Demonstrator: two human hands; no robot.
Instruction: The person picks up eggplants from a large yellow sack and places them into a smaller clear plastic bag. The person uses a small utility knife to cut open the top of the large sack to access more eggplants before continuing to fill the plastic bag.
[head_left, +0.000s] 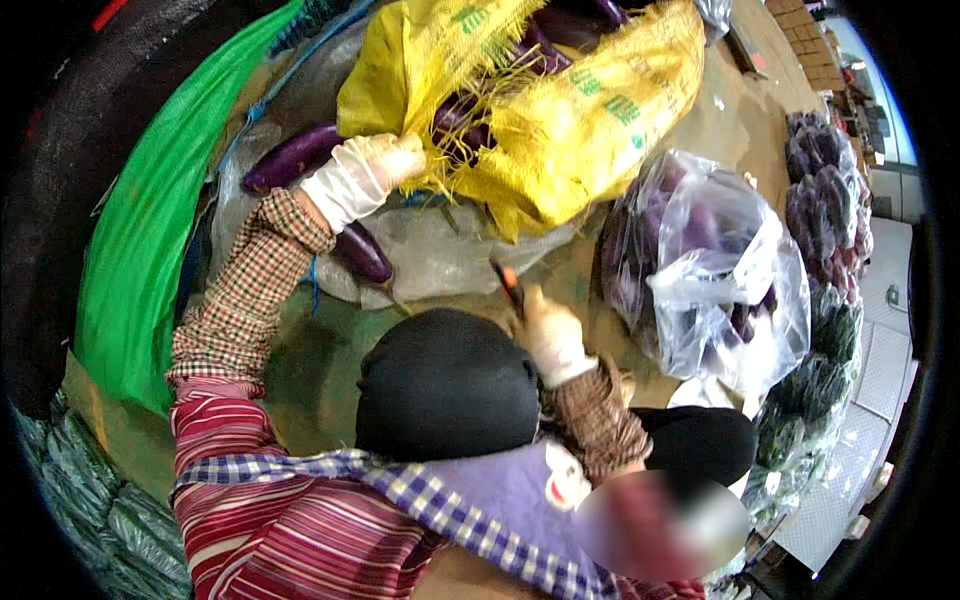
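Observation:
My left hand (390, 161), in a pale glove, grips the frayed edge of a yellow woven sack (570, 165). The sack is split open, and purple eggplants (461, 124) show between its torn flaps. In my right hand (553, 334), also gloved, is a small black-and-orange hand tool (511, 283), blurred and perhaps a cutter. Its tip points up toward the sack, apart from it. One loose eggplant (292, 159) lies beside my left wrist, another eggplant (362, 251) just below it. Clear plastic sheeting (435, 259) spreads under the sack.
A clear plastic bag of eggplants (705, 225) stands to the right. Beyond it run bagged eggplants (817, 187) and bagged green vegetables (806, 397). Green fabric (150, 262) hangs at the left, above more bagged greens (112, 510). My dark-covered knee (450, 382) rises between my arms.

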